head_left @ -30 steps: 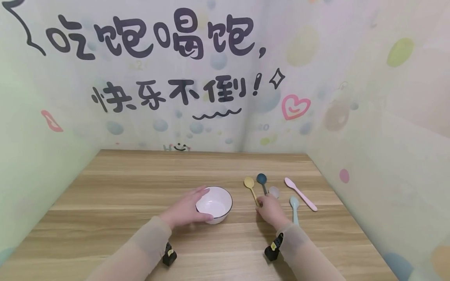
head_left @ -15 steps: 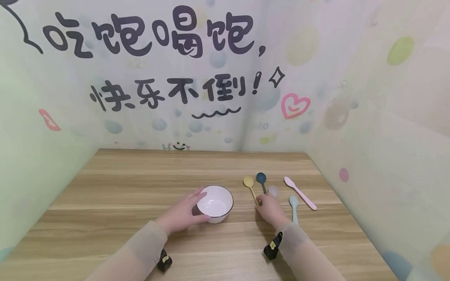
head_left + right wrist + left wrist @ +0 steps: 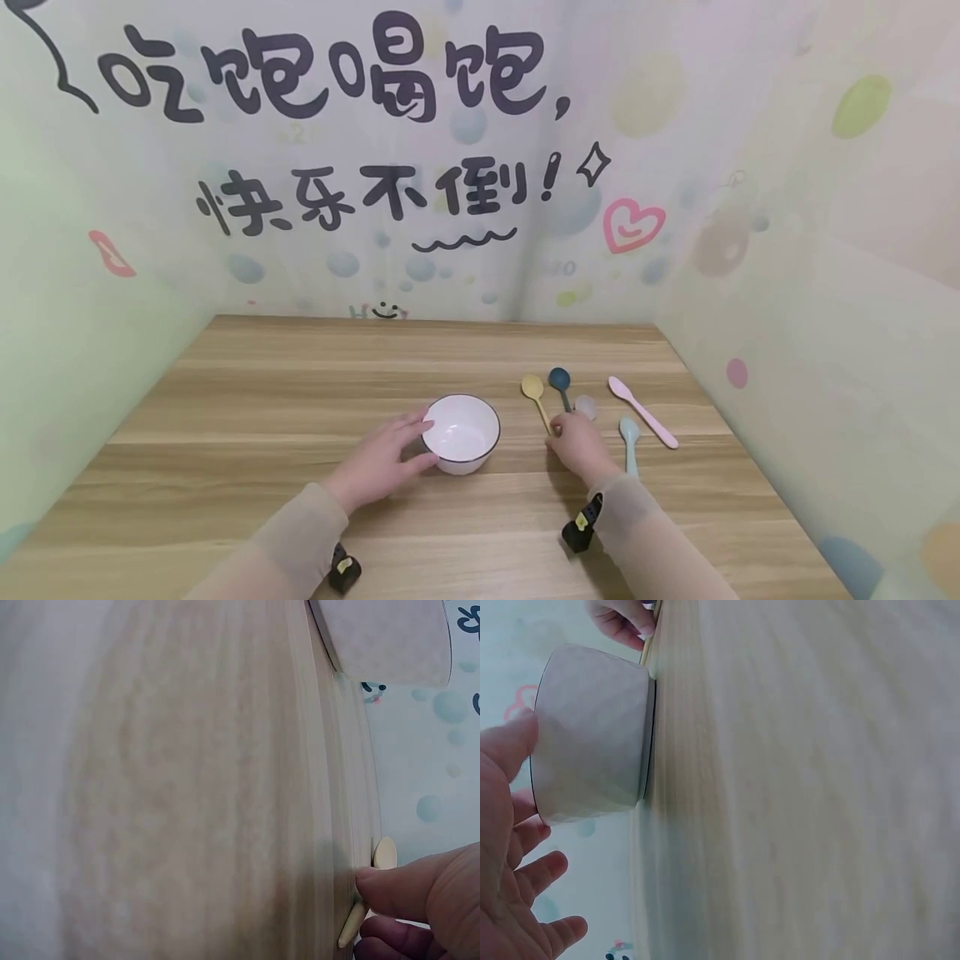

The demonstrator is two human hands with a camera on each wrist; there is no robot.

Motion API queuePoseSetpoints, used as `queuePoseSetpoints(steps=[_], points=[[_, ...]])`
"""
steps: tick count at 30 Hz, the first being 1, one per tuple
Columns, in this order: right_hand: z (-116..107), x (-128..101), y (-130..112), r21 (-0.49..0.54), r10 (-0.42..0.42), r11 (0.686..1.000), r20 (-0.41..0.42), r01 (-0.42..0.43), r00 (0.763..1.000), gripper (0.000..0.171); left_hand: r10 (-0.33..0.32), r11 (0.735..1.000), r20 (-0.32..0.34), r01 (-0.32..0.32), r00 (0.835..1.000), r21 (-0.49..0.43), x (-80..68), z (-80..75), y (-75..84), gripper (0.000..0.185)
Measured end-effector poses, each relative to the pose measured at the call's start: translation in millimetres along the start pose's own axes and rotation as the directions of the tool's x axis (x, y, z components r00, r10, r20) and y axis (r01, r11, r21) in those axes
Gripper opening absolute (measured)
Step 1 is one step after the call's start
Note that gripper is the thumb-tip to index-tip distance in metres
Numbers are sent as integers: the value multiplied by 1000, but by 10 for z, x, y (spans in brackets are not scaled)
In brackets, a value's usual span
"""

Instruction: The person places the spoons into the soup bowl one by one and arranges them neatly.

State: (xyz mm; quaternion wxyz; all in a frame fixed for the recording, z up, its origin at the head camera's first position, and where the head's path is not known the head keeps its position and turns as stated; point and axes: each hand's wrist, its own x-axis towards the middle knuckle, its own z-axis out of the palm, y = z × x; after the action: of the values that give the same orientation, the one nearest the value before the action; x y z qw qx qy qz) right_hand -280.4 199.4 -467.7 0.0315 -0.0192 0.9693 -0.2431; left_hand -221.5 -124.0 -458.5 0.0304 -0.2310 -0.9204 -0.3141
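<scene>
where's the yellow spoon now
In the head view, the yellow spoon is right of the white bowl, left of the navy spoon, held by the right grip.

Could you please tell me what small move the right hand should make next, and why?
Probably lift the yellow spoon slightly with the right hand: its thumb and curled fingers are at the handle, the spoon appears to rest on the table, and the white bowl stands nearby.
</scene>
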Motion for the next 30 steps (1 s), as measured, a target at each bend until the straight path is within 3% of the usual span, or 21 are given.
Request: queuePoseSetpoints(steps=[7,16,25,30], points=[[-43,-15,-29,23,76,997,26,-76,997,13,-44,999,-39,44,998,-10,29,36,14,56],[-59,-15,-38,18,128,992,42,-129,991,11,-66,995,-64,60,996,-83,41,74,-5,57],[-36,-12,-35,17,110,994,18,-111,994,7,-86,991,-60,79,995,-106,45,90,-20,58],[-27,-8,-61,47,104,994,-16,-103,994,14,-102,987,-48,95,994,-133,52,92,-21,58]])
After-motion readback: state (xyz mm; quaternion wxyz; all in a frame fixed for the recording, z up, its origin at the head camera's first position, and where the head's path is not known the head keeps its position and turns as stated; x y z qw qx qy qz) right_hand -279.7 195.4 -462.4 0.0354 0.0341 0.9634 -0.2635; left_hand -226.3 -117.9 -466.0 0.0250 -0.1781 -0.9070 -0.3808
